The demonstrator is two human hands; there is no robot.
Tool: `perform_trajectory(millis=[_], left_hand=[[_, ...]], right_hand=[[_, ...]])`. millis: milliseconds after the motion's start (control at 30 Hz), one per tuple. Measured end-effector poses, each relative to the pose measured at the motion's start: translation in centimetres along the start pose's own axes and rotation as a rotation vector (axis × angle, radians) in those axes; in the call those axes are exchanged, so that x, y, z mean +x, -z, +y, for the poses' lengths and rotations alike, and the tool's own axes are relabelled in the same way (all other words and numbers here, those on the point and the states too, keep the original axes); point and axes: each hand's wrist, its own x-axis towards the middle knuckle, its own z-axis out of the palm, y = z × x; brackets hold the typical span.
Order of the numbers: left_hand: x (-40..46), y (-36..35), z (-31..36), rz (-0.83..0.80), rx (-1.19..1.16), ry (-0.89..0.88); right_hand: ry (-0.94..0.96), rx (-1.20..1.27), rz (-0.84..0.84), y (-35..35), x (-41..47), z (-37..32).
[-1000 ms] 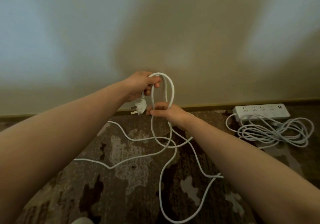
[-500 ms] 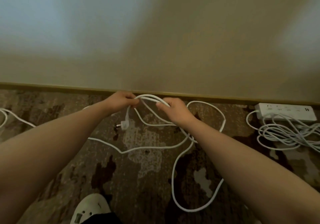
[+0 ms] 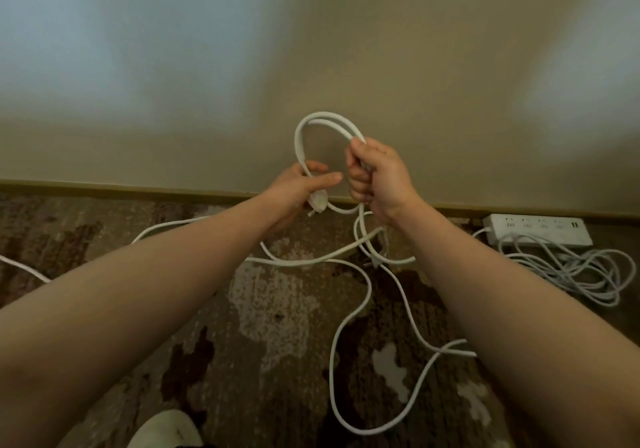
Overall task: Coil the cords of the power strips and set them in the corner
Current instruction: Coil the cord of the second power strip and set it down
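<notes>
A long white cord (image 3: pixel 349 316) trails in loose curves over the patterned carpet. Its near end forms a doubled loop (image 3: pixel 311 125) raised in front of the wall. My right hand (image 3: pixel 377 177) is fisted around the right side of that loop. My left hand (image 3: pixel 298 191) pinches the left side of the loop, with the white plug (image 3: pixel 318 202) hanging just under its fingers. A second white power strip (image 3: pixel 540 231) lies by the baseboard at the right, its cord (image 3: pixel 581 271) piled in a loose coil in front of it.
The beige wall and a dark baseboard (image 3: pixel 138 189) run across the view. A brown patterned carpet (image 3: pixel 270 309) covers the floor. A pale shoe tip (image 3: pixel 166 430) shows at the bottom edge. Another stretch of white cord (image 3: pixel 20 267) enters at the far left.
Both hands rose from near the floor, lifting the loop up in front of the wall. My right hand closed into a fist around the loop. More cord slid across the carpet.
</notes>
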Motion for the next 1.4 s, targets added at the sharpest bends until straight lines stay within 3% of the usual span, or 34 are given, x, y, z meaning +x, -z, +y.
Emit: perform_trajectory(millis=[100, 200, 333, 400, 467, 700, 800, 1033, 1133, 1233, 1400], left_hand=[[-0.5, 0.1, 0.7, 0.071, 0.07, -0.09], [-1.5, 0.9, 3.8, 0.142, 0.231, -0.288], [-3.2, -2.0, 8.9, 0.117, 0.44, -0.638], [-3.3, -3.6, 10.7, 0.073, 0.5, -0.724], [-2.5, -4.2, 11.1, 0.033, 0.583, -0.677], [0.3, -3.8, 2.5, -0.176, 0.894, -0.101], [1.9, -3.9, 0.9, -0.26, 1.031, 0.032], [3.1, -4.4, -3.1, -0.297, 1.371, -0.082], [2.9, -1.8, -5.6, -0.271, 1.361, -0.028], [4.0, 1.0, -5.8, -0.12, 1.231, -0.003], [4.6, 2.6, -4.7, 0.015, 1.214, -0.127]], right_hand=[[0.039, 0.009, -0.029, 0.8, -0.3, -0.9], [0.09, -0.027, -0.016, 2.0, -0.8, -2.8], [0.221, -0.051, -0.029, 3.4, -1.2, -6.7], [0.263, -0.013, -0.034, 4.1, -1.2, -8.7], [0.257, -0.049, -0.027, 4.6, -1.1, -9.2], [-0.017, -0.401, 0.149, 7.0, -2.2, -1.1], [-0.136, -0.571, 0.192, 8.5, -2.8, 1.7], [-0.388, -0.957, 0.1, 10.6, -3.5, 5.5], [-0.345, -1.026, 0.16, 10.2, -3.6, 6.9], [-0.269, -1.114, 0.176, 9.8, -3.3, 8.0], [-0.484, -1.339, 0.089, 11.3, -3.9, 10.1]])
